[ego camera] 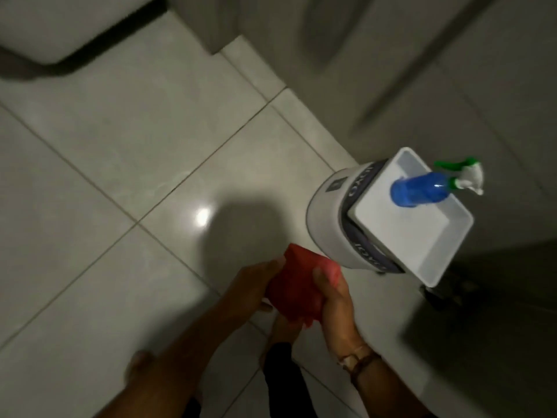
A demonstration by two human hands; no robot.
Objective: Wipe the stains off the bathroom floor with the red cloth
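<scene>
A bunched red cloth (297,285) hangs in the air above the pale tiled bathroom floor (120,164), held between both hands. My left hand (256,285) grips its left side with the fingers curled around it. My right hand (334,300) clasps its right side, thumb on top, with a bracelet at the wrist. Faint smeared marks show on the tile near a light glare (168,185). My bare feet stand on the floor below the cloth.
A white bucket (328,218) with a dark printed band stands to the right, a white tray (428,245) resting on top of it. A blue spray bottle (422,190) with a green-and-white trigger lies in the tray. A toilet base (60,25) sits at the top left.
</scene>
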